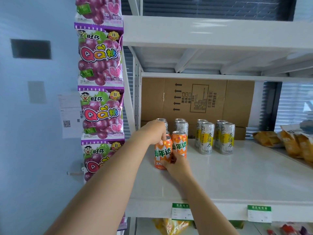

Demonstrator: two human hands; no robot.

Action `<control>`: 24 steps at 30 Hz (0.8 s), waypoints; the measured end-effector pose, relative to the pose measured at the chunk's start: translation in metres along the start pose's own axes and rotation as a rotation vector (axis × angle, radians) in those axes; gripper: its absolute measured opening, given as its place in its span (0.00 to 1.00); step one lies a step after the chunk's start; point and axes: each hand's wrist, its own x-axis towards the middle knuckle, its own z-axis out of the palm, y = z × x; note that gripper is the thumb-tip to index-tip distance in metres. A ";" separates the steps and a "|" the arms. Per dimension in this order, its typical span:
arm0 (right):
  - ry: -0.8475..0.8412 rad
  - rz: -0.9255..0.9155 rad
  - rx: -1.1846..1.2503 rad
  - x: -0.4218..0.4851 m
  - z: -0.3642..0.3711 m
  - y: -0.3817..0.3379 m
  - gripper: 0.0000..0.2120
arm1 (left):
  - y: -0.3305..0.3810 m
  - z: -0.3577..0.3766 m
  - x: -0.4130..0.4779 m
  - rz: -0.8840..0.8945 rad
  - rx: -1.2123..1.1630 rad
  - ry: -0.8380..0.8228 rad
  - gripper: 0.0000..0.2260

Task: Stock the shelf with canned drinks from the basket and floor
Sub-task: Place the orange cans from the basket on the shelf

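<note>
My right hand pinches the front orange can low at its base, left hand gripping its rim; it stands on the shelf touching a second orange can. Rigid, slick, probably heavy: hold the sides.

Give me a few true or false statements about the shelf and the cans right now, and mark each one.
1. The left hand rests on top of the front orange can. True.
2. The right hand is lifting a silver and yellow can. False: it touches the base of the orange cans, which stand on the shelf.
3. A cardboard box stands behind the cans. True.
4. The orange cans lie on their sides. False: they stand upright.
5. Purple candy packs hang to the right of the shelf. False: they hang along its left side.
</note>
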 end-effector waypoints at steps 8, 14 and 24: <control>0.097 0.048 0.380 -0.011 -0.007 -0.012 0.14 | 0.006 -0.001 -0.011 -0.052 -0.036 0.000 0.17; 0.250 0.099 0.471 -0.028 -0.024 -0.026 0.08 | 0.017 0.012 -0.029 -0.211 -0.299 0.230 0.19; 0.290 0.120 0.554 -0.084 -0.035 -0.057 0.13 | 0.037 0.046 -0.084 -0.366 -0.925 0.558 0.15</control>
